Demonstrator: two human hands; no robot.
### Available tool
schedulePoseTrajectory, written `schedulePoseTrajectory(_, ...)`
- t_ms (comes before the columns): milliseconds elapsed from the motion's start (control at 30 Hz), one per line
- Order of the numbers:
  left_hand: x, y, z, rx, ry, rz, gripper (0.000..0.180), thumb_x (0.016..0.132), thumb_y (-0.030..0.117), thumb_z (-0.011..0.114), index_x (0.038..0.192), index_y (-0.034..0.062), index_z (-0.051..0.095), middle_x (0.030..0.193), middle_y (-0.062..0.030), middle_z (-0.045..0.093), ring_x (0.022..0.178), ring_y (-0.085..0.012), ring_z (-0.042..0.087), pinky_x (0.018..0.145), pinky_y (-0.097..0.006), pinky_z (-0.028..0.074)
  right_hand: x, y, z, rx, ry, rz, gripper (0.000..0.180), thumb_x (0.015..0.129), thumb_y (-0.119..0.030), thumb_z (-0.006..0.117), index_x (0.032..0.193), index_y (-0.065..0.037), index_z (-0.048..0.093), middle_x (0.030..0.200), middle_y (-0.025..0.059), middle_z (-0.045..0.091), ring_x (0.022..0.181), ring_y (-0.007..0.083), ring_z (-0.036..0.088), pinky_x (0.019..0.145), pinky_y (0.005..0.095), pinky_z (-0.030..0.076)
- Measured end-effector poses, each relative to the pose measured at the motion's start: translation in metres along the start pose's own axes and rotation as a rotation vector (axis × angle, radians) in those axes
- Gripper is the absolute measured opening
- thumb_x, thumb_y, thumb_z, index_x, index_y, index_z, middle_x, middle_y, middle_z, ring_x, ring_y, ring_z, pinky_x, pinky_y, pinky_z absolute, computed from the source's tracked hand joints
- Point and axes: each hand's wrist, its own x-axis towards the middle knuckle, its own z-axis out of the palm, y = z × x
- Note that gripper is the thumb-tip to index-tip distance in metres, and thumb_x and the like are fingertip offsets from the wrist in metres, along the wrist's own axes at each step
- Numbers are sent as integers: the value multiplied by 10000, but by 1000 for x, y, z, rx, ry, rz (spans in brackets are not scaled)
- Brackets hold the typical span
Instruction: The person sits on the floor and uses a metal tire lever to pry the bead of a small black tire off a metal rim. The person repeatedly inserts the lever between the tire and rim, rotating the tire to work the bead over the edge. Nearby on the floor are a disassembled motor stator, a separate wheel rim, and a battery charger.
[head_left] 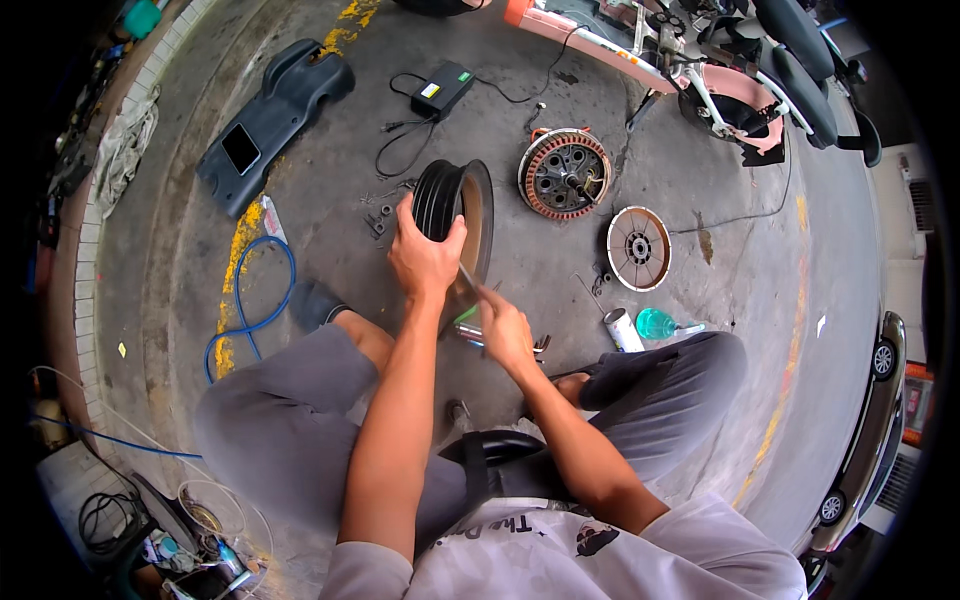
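Note:
A black wheel rim [450, 185] with a brown inner face stands on edge on the ground in front of me. My left hand [428, 255] grips its near side, thumb over the edge and fingers round the outside. My right hand [508, 328] is closed round a thin grey tool [468, 274], its kind unclear, whose far end meets the rim's inner side. Right of the rim lie a round motor stator [565, 174] with copper windings and a round motor cover [638, 248]. Small metal parts [378, 220] are scattered to its left.
A white spray can [622, 330] and a green translucent bottle [657, 323] lie by my right knee. Far left are a black plastic cover [275, 125] with a phone [241, 149] on it and a blue hose [290, 285]. Beyond are a charger [443, 92] with cables and a pink scooter [735, 95].

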Motion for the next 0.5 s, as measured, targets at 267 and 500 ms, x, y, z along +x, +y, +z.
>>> schedulePoseTrajectory(267, 6, 4, 6, -1, -20, -13, 728, 822, 420, 843, 1418, 85, 594, 1210, -257, 750, 1093, -481, 718, 934, -532, 556, 51, -7, -3, -1, 8, 72, 384, 1093, -349, 530, 1400, -210, 714, 1194, 256, 749, 1143, 494, 691, 975, 559, 551)
schedulePoseTrajectory(500, 12, -4, -4, 12, -17, -45, 742, 815, 426, 844, 1420, 77, 591, 1206, -257, 751, 1090, -478, 721, 926, -530, 565, -26, -13, -25, 18, -76, 18, 379, 1096, -333, 529, 1398, -207, 719, 1197, 267, 740, 1139, 494, 689, 989, 553, 550)
